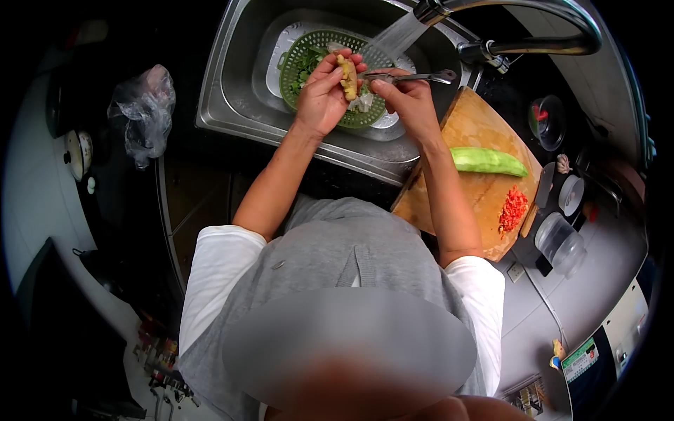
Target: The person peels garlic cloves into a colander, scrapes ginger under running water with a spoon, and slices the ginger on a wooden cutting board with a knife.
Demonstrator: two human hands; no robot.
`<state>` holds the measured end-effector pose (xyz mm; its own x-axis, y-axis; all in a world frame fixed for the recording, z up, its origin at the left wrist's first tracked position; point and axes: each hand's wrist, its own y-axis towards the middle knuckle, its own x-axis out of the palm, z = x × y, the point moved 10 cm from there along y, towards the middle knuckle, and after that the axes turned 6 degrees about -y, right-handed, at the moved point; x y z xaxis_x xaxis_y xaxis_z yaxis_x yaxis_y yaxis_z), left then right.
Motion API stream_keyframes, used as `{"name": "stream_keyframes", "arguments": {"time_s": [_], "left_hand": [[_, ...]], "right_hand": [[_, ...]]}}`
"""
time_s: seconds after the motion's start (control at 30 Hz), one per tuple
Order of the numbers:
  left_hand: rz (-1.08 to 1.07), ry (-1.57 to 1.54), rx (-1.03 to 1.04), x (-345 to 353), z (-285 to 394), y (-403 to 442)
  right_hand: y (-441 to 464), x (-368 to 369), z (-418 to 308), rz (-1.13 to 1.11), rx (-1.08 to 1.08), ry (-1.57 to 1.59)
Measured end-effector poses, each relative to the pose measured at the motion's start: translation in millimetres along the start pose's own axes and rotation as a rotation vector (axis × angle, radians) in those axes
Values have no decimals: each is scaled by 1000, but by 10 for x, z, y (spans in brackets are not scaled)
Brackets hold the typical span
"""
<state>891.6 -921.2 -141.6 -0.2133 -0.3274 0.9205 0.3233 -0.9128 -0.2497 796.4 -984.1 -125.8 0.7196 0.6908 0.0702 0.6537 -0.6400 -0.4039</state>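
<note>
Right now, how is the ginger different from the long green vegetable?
The ginger is yellow-brown and knobbly; the green vegetable is pale green and smoother. The ginger is short; the green vegetable is much longer. The left hand holds the ginger; the green vegetable lies on the cutting board.

No lettering I can read, one green-and-white label [580, 361] on a dark panel [594, 383], its print too small for me.
</note>
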Motion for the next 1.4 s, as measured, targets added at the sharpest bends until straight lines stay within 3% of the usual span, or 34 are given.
{"name": "stream_keyframes", "arguments": {"time_s": [0.07, 0.3, 0.4, 0.43, 0.5, 0.53, 0.63, 0.7, 0.83, 0.93, 1.0, 1.03, 1.17, 1.23, 1.4], "left_hand": [[8, -30, -4, 12, -50, 24], [63, -21, -16, 54, -165, 35], [76, -2, -23, -12, -189, 44], [77, 5, -23, -35, -194, 47], [76, -9, -40, -15, -199, 25], [76, -19, -57, -1, -202, 9], [114, -55, -20, -12, -145, -7], [117, -4, 3, 25, -128, -2], [113, 148, 60, 44, -86, 7], [78, 169, -3, 78, -120, -4], [84, 134, -28, 73, -136, -21], [90, 98, -56, 67, -160, -28], [107, 89, -44, -17, -135, -4], [127, 89, -56, -48, -156, 18], [90, 42, -139, -98, -249, -24]], "right_hand": [[2, 146, -306, -49, -301, -73], [-67, 184, -398, 23, -496, -486], [-129, 170, -375, 131, -665, -369], [-134, 133, -356, 131, -662, -371], [51, -65, 95, 143, -92, -227], [48, -38, 34, 149, -137, -30], [23, 32, 45, 73, -55, -129], [-22, 142, -233, 55, -378, -120], [-45, 131, -334, 96, -449, -271], [-61, 101, -311, 132, -429, -397], [13, -33, 122, 161, 7, 69], [34, -30, 134, 164, -15, 192], [45, 26, 107, 66, -2, 194], [7, 86, -185, 88, -283, -80], [-10, 52, -330, 137, -508, -380]]}}
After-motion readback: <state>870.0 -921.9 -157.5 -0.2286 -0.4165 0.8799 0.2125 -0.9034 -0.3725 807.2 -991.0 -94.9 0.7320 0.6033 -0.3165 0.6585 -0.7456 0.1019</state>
